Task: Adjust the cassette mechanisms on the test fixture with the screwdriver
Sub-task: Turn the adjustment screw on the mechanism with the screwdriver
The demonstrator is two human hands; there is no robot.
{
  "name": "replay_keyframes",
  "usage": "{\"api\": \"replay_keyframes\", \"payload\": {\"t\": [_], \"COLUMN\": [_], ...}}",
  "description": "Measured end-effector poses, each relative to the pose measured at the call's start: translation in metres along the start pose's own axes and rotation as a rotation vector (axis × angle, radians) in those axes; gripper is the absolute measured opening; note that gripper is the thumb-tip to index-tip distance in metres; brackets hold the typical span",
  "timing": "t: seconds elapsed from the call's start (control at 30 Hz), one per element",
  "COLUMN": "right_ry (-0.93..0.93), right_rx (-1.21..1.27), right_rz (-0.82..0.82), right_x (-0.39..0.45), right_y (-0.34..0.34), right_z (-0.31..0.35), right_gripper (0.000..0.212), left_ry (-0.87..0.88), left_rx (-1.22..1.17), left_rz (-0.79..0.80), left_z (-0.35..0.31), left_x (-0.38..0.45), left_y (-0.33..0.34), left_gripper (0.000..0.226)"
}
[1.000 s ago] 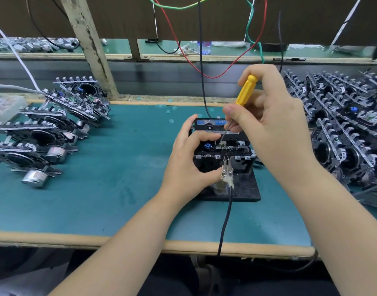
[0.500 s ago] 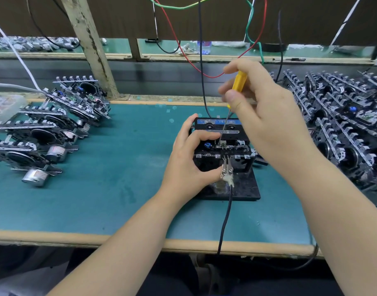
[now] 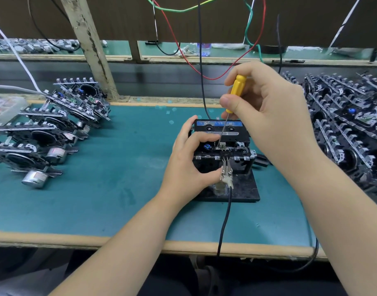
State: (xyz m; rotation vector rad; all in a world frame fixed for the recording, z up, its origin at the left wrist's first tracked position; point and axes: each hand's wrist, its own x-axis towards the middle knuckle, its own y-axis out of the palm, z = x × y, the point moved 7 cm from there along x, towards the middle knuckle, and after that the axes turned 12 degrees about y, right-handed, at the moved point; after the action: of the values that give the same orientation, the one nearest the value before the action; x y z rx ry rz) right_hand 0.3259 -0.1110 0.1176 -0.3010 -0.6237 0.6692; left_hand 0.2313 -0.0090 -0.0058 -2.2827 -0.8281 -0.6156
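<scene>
Centre of the frame: a cassette mechanism (image 3: 223, 146) sits on the black test fixture (image 3: 245, 190), with a blue-labelled cassette (image 3: 218, 124) loaded at its far edge. The right hand (image 3: 266, 116) pinches the yellow-handled screwdriver (image 3: 235, 92) between thumb and curled fingers, handle up. The thin shaft slants down-left, its tip at a small part in the mechanism's middle – prob. an adjustment screw, too small to confirm. A fingertip grip like this suits fine turns, not force.

The left hand (image 3: 190, 163) wraps the mechanism's left side, fingers curled over the top edge and thumb against the front near the alligator clips (image 3: 226, 173) – likely bracing it so the tip doesn't skate off. A black cable (image 3: 225, 221) runs from the clips toward the lower edge of the frame, presumably the test signal lead.

Left of frame: a row of mechanisms (image 3: 44, 135) w/ motors on the teal bench mat (image 3: 119, 178). Right of frame: a denser pile of mechanisms (image 3: 350, 124). Which batch is done, can't tell.
</scene>
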Motion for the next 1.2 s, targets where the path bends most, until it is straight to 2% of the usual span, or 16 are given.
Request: {"api": "replay_keyframes", "payload": {"t": [0.17, 0.33, 0.73, 1.2], "right_ry": [0.015, 0.058, 0.040, 0.057], "right_rx": [-0.004, -0.035, -0.005, -0.042], "right_rz": [-0.011, 0.072, 0.016, -0.032], "right_x": [-0.006, -0.009, -0.009, -0.006], "right_y": [0.000, 0.006, 0.005, 0.001], "right_z": [-0.006, -0.012, -0.012, -0.015], "right_gripper": [0.019, 0.045, 0.031, 0.042], "left_ry": [0.008, 0.000, -0.005, -0.021], "left_rx": [-0.001, -0.002, 0.005, 0.014], "left_rz": [-0.007, -0.002, -0.002, 0.008], "left_z": [0.002, 0.002, 0.003, 0.004], "left_x": [-0.001, 0.000, -0.001, -0.002], "left_y": [0.000, 0.000, 0.000, 0.001], "left_gripper": [0.067, 0.068, 0.068, 0.067]}}
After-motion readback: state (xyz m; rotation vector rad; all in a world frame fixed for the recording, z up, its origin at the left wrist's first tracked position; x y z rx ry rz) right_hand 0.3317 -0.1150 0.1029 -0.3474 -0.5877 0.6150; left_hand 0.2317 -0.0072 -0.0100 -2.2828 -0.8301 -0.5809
